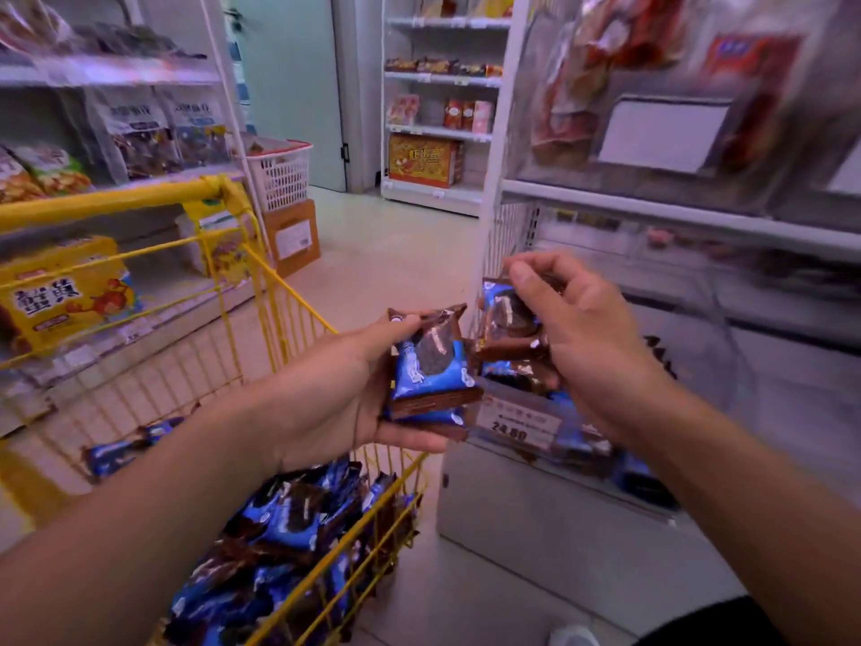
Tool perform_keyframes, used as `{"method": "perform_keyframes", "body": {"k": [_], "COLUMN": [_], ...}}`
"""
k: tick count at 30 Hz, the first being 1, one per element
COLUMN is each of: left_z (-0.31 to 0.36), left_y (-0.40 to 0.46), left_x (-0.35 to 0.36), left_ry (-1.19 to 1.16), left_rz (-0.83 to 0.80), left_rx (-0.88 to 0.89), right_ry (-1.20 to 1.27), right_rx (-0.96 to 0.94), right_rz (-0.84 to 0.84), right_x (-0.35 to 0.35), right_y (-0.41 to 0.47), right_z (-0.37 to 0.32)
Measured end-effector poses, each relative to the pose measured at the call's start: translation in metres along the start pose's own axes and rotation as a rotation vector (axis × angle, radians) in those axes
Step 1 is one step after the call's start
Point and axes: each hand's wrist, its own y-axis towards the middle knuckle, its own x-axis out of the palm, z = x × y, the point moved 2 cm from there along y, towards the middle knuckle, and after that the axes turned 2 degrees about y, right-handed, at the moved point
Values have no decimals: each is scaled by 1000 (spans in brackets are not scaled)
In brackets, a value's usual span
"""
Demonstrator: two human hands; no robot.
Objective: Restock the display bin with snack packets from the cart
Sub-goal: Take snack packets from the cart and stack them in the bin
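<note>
Shop aisle; snack packets (431, 366) in left grip (354, 389), beside right grip (577, 338).

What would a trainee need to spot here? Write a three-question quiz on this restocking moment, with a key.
1. True or false: both hands hold snack packets.
2. Where is the remaining stock piled? A) in the yellow cart B) in the white basket C) on the floor
3. Fill in: the price tag on the display bin's front reads ____.

Key
1. True: the left hand holds a small stack of blue and brown packets, and the right hand grips more packets.
2. A: packets fill the yellow cart.
3. 24.80, on the tag of the display bin.
</note>
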Motion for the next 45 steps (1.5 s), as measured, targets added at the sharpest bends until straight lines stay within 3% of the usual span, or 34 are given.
{"method": "perform_keyframes", "body": {"k": [2,7,12,18,23,28,31,34,39,42,45], "left_z": [-2,-1,-3,-3,-5,-2,1,8,39,61,78], "left_y": [8,16,17,19,16,13,7,9,33,62,88], "left_x": [6,11,12,17,24,20,25,43,79,94,108], "left_ry": [-66,-7,42,130,277,40,29,42,239,334,404], "left_rz": [33,143,239,314,226,116,-51,-31,65,161,100], "left_rx": [14,267,313,366,302,115,121,89,62,47,36], "right_ry": [63,106,166,-38,-167,-215,-222,-207,-121,-46,68], "right_rx": [-11,21,169,214,149,144,175,202,214,213,226], "right_rz": [-91,-338,-381,-586,-603,-627,-712,-757,-693,-558,-388], "right_x": [-7,-26,-39,-42,-40,-43,-46,-51,-77,-96,-113], "right_y": [0,2,7,8,13,14,12,8,6,12,26], "right_z": [-2,-12,-14,2,10,14,10,4,-5,-7,-6]}}
